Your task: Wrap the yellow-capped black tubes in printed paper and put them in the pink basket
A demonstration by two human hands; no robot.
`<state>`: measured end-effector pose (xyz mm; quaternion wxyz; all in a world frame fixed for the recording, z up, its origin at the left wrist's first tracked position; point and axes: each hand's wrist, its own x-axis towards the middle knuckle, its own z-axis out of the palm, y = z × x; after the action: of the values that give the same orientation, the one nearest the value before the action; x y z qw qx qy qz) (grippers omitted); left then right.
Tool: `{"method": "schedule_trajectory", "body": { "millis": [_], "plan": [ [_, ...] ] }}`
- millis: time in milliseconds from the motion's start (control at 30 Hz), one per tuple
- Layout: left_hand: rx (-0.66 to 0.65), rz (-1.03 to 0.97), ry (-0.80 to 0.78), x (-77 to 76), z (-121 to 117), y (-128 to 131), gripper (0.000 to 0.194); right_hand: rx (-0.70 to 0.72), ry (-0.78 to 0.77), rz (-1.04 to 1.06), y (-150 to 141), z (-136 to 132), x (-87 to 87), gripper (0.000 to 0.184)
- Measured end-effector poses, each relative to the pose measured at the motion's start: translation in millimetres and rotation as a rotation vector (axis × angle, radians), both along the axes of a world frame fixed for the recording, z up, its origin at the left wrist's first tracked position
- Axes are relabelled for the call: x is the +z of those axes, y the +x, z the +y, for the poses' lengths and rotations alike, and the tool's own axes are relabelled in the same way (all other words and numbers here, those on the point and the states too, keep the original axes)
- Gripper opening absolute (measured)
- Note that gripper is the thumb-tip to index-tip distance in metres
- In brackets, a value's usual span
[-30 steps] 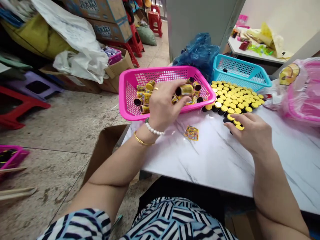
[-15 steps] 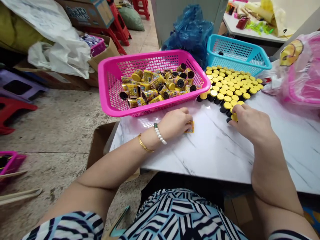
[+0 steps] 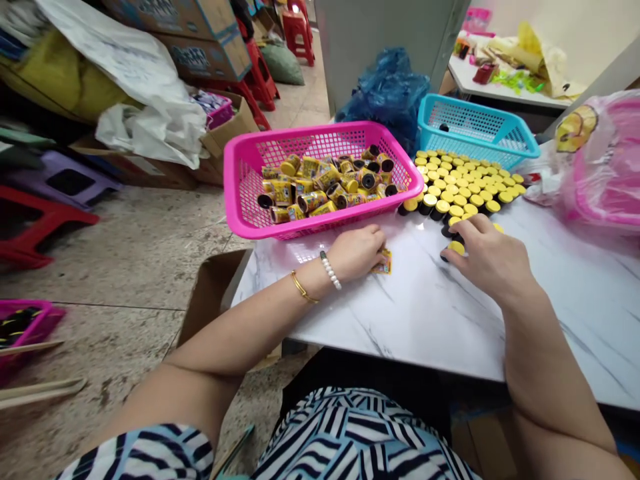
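The left hand [image 3: 356, 253] is now away from the pink basket [image 3: 250, 230], where it was a second ago, and down on the white table [image 3: 360, 313]. Its fingers are curled together over the yellow printed labels [image 3: 383, 262] — whether they pinch one, I cannot tell. That puts attention on the labels rather than on the wrapped containers [image 3: 311, 201], which lie jumbled in the basket.

The right hand [image 3: 493, 257] has shifted less. Its thumb and forefinger are parted around the near black container with a yellow lid [image 3: 456, 248], which now stands just apart from the packed group of lidded containers [image 3: 463, 192] — one piece singled out on the table. Whether the fingers press on it, I cannot tell. The group stands between the pink basket and the right hand, in front of the blue basket [image 3: 475, 137].
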<state>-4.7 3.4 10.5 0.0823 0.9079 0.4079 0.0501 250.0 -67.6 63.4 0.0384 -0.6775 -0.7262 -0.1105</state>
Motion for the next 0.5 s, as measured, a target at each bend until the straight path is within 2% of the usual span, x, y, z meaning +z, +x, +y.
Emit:
{"method": "schedule_trajectory", "body": {
  "millis": [100,200,333,400,500],
  "plan": [
    [-0.045,-0.025,-0.002,-2.0,3,-1,0.014,0.136,0.162,0.223,-10,-6,-5.0,0.023],
    [-0.082,-0.251,0.023,-3.6,5,-3,0.011,0.269,0.101,0.514,-25,-3,-19.6,0.023],
    [-0.14,-0.536,-0.001,0.1,5,-6,0.005,0.204,-0.133,0.872,-40,8,-40.7,0.033],
    [-0.121,-0.611,-0.103,2.1,6,-5,0.002,0.149,-0.266,1.056,-44,11,-46.7,0.027],
    [-0.004,-0.816,-0.35,2.5,9,-5,0.021,0.089,-0.322,1.273,-47,14,-49.5,0.026]
  ]
}}
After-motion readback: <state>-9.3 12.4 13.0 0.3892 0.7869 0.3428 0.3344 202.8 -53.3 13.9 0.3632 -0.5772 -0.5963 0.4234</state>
